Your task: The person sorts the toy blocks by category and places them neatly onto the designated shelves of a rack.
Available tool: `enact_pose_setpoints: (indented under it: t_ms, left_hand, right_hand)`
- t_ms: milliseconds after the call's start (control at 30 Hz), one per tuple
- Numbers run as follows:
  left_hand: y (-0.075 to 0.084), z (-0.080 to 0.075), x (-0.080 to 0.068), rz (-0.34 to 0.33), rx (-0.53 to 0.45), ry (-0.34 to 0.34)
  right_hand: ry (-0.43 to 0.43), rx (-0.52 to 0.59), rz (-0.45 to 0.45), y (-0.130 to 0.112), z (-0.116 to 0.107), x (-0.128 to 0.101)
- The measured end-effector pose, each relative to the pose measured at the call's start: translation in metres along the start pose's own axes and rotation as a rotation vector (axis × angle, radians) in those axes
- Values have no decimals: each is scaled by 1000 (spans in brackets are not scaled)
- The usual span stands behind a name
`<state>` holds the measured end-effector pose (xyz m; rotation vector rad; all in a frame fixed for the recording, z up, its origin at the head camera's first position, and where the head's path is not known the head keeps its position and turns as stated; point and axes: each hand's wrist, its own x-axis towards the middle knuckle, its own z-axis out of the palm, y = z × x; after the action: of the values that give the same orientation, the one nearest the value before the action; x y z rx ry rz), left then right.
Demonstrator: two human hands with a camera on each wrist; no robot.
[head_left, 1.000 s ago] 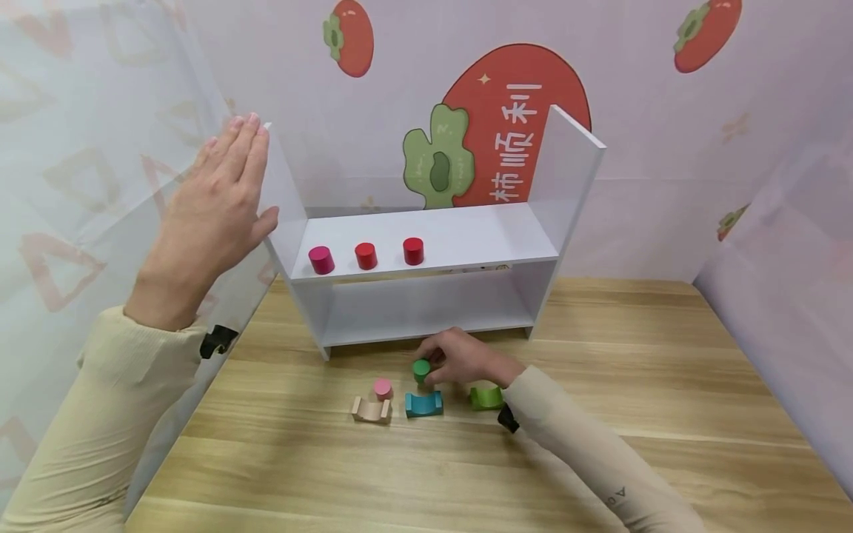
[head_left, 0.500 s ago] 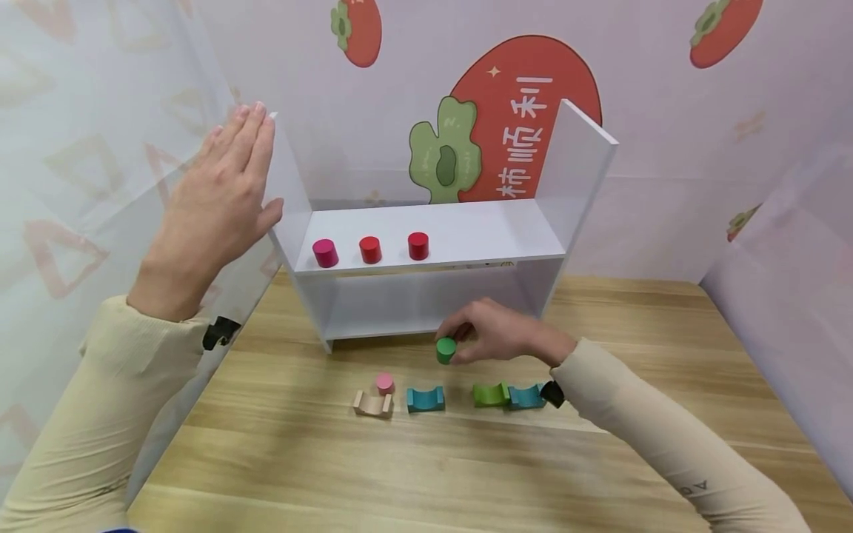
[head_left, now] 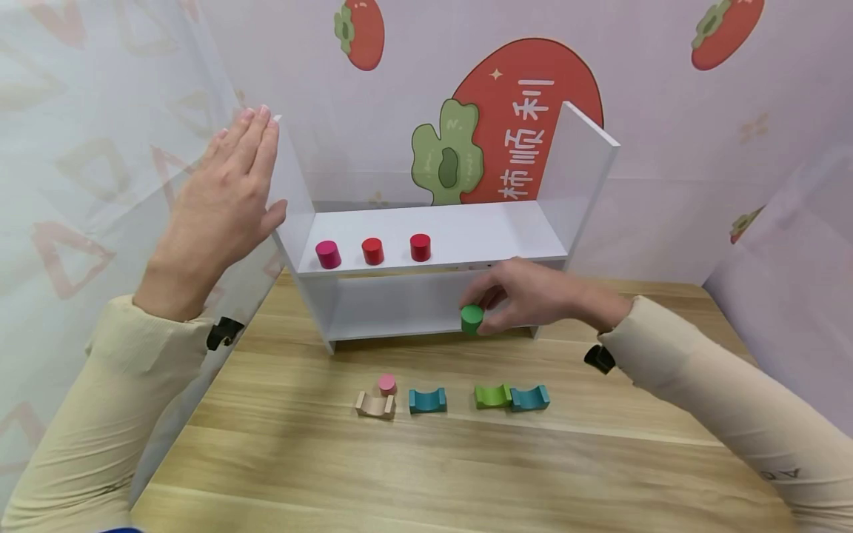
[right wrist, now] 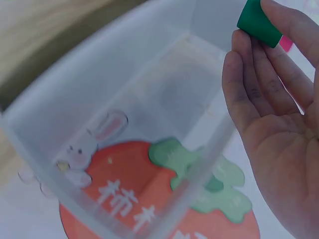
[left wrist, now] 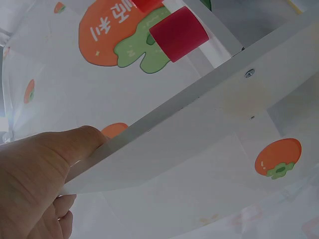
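My right hand [head_left: 533, 292] pinches a green cylinder block [head_left: 472, 320] between thumb and fingertips, in front of the white shelf's [head_left: 486, 229] lower level. In the right wrist view the same green cylinder sits at the fingertips, top right. With the thumb on one side and the fingers on the other, my left hand [head_left: 213, 200] holds the shelf's left side panel [left wrist: 199, 134]. A magenta cylinder [head_left: 328, 255], a red cylinder [head_left: 373, 252] and another red cylinder [head_left: 420, 248] stand in a spaced row on the upper board.
On the wooden table [head_left: 426, 474] lie a pink cylinder [head_left: 387, 384], a beige curved block [head_left: 375, 406], a blue curved block [head_left: 427, 401], a lime-green curved block [head_left: 492, 397] and another blue curved block [head_left: 529, 398] touching it. Printed cloth walls stand behind and at both sides.
My right hand has lifted the green cylinder off the table area and carried it up and to the right, toward the shelf. The left hand keeps its place on the panel.
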<state>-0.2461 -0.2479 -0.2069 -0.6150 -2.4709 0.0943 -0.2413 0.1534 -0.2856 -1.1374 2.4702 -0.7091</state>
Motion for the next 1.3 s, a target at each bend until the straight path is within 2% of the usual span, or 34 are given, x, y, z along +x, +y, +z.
enact_pose_setpoints:
  t_ms: [233,467,833,1300]
  left_hand:
    - [-1,0,-1,7,-7,12]
    - [-2,1,-4,12,-7,26]
    - [-1,2,-7,9,-1,11]
    - [1,-1,-3,19,-10,45]
  right_hand:
    - [48,-54,53,-1,-35,-2]
    - [101,-76,88,0,-55,11]
    - [135,-48,136,6,-57,38]
    - [154,-76,145,9,-60,48]
